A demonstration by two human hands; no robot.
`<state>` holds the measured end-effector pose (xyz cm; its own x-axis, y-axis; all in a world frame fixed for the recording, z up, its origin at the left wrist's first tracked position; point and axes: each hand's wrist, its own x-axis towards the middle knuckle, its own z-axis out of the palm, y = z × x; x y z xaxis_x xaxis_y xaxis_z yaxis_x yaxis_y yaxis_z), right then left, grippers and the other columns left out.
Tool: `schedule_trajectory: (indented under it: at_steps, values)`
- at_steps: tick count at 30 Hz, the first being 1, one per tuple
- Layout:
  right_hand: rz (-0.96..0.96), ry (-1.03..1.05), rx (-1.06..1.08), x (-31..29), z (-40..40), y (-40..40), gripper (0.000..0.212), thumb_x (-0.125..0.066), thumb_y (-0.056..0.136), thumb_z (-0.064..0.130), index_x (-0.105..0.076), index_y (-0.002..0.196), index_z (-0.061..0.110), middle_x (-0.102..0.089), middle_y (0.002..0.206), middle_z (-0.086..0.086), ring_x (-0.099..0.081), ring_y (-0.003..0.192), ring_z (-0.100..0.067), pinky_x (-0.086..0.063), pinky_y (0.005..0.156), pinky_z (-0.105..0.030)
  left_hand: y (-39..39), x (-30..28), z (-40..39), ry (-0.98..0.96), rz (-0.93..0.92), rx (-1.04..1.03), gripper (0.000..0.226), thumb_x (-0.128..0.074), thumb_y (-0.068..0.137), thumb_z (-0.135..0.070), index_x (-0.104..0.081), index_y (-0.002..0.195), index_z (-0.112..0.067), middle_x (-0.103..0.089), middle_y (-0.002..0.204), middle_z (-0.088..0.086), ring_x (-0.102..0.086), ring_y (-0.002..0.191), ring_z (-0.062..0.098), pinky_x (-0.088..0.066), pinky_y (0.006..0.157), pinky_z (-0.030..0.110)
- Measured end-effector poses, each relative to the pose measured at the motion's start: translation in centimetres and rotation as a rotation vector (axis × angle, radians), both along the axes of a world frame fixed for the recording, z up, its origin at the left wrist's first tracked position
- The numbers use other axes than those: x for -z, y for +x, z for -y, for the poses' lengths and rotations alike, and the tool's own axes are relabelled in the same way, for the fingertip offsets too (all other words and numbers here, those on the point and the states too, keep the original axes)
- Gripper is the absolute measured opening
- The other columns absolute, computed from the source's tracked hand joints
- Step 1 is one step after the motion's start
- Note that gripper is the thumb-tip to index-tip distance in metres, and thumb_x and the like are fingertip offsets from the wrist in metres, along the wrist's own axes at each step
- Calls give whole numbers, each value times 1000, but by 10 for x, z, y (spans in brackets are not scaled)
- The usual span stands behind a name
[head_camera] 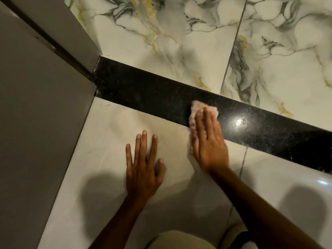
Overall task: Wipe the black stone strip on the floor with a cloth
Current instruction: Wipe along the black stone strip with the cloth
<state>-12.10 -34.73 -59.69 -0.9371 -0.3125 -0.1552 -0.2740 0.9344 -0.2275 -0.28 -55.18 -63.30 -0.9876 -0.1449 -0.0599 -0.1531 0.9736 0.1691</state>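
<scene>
A polished black stone strip (143,90) runs across the floor from the wall corner at the left down to the right edge. A crumpled pink cloth (196,109) lies on the strip's near edge, partly on the pale tile. My right hand (208,141) presses flat on the cloth, fingers pointing away from me over the strip. My left hand (143,168) rests flat on the pale floor tile just before the strip, fingers spread, holding nothing.
A grey wall (36,123) fills the left side and meets the strip's left end at a door frame (59,49). Veined marble tiles (179,42) lie beyond the strip. My knee (179,239) shows at the bottom edge.
</scene>
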Motion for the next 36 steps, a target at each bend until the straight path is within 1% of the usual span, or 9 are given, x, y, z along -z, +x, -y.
schedule_trajectory:
  at_steps: [4,8,11,15,19,23,28,33,36]
  values:
    - [-76,-47,217,4,61,-69,67,-27,115,36,-3,172,11,3,181,-19,4,169,-36,-11,140,-54,3,3,-1,-12,-27,-40,74,-32,109,-53,-21,174,-19,-16,183,14,-18,169,34,-17,136,63]
    - [-79,-122,-154,9,114,-58,66,-35,113,29,-12,172,12,-7,181,-17,-3,169,-35,-18,139,-54,0,1,0,-34,-34,-197,73,-33,110,-53,-25,173,-18,-21,182,16,-22,168,35,-21,135,62]
    - [-52,-91,-302,4,70,4,63,-36,113,32,-18,171,15,-13,181,-12,-6,169,-30,-25,137,-55,0,-5,16,-37,-15,-130,71,-29,111,-53,-28,172,-18,-23,181,17,-23,167,36,-26,133,65]
    - [-39,9,-53,6,11,-5,66,-30,113,36,-12,172,14,-8,181,-14,-2,169,-29,-24,137,-56,-10,-3,54,21,-36,-154,74,-27,109,-57,-23,174,-22,-15,184,12,-12,171,31,-16,136,63]
    - [-124,-48,124,12,76,-66,64,-24,115,35,-10,172,11,-4,181,-19,-2,169,-37,-13,139,-54,-22,7,61,-8,-50,-205,74,-21,109,-58,-15,175,-25,-10,185,9,-7,172,27,-8,138,58]
    - [-78,-102,-121,17,159,-70,68,-31,110,36,-11,172,15,-6,181,-15,-4,169,-33,-11,141,-50,-20,7,59,-17,-139,-272,70,-28,111,-52,-26,173,-20,-21,183,13,-16,170,27,-10,139,53]
    - [-28,-41,-397,10,109,-16,67,-31,112,42,-12,172,23,-5,182,-8,-1,169,-28,-15,138,-50,-22,-7,58,17,-48,-275,70,-37,109,-45,-28,172,-17,-21,182,15,-21,169,33,-20,136,63]
    - [-86,-12,-26,10,126,-73,66,-25,113,37,-4,173,19,2,182,-14,4,169,-35,-14,139,-55,-22,2,60,48,-48,-286,71,-27,110,-52,-20,175,-22,-15,184,11,-16,170,30,-14,137,60]
    - [-53,-90,-83,12,200,-102,75,-33,107,32,0,172,16,4,182,-15,4,169,-35,-7,140,-51,-20,7,61,50,-83,-321,71,-20,110,-54,-19,175,-24,-15,184,9,-14,171,27,-8,139,56]
